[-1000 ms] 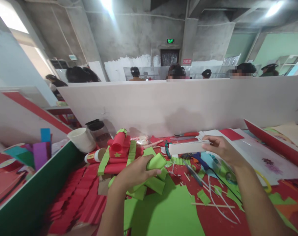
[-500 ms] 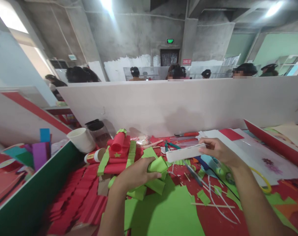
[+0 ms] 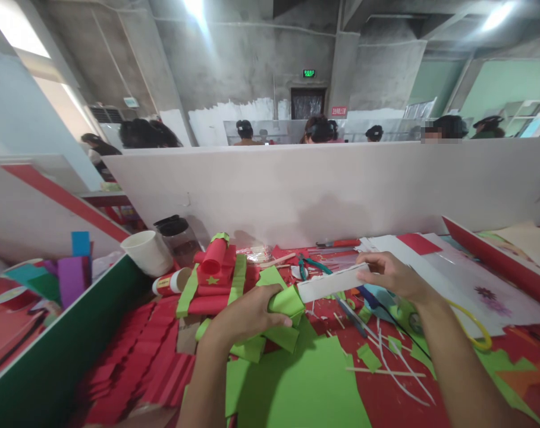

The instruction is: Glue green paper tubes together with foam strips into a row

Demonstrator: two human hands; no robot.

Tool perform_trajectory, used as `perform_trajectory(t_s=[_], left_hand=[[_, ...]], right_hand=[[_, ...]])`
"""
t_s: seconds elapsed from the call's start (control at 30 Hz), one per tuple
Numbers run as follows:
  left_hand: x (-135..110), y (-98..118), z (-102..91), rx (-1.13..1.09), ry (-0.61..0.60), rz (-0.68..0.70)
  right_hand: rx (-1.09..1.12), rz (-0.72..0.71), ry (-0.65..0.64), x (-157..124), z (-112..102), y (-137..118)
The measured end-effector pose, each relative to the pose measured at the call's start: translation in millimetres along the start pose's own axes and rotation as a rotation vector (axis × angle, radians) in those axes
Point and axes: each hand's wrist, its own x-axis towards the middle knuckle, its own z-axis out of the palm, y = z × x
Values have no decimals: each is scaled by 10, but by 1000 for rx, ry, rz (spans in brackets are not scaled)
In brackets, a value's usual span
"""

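Observation:
My left hand point(image 3: 247, 312) is closed around a bright green rolled piece point(image 3: 288, 302), apparently paper or foam sheet. Between the thumb and fingers of my right hand point(image 3: 392, 276) is a narrow white strip point(image 3: 332, 283), tilted, with its left end close to the green roll. I cannot tell whether the two touch. More folded green pieces point(image 3: 250, 349) lie under my left hand, above a flat green sheet point(image 3: 305, 380). Just beyond stands a red tank-shaped model point(image 3: 216, 291) with green side bands and a yellow star.
Pleated red strips point(image 3: 149, 345) lie at left beside a dark green divider point(image 3: 74, 333). Behind are a white cup point(image 3: 147, 252) and a dark-lidded jar point(image 3: 176, 238). Teal-handled pliers point(image 3: 314, 265), sticks and scraps litter the right. A white partition point(image 3: 270, 190) closes off the back.
My right hand has brought the white strip slightly left and nearer the green roll. The left hand keeps its hold, almost unmoved.

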Motion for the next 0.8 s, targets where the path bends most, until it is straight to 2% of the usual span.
perform_trajectory(t_s=[0.47,0.8], left_hand=[[-2,74,-11,37,-19,0],[36,51,17,60,-49,-27]], right_hand=[[-5,42,-55,48,74,-40],[37,25,-76,97,235,-184]])
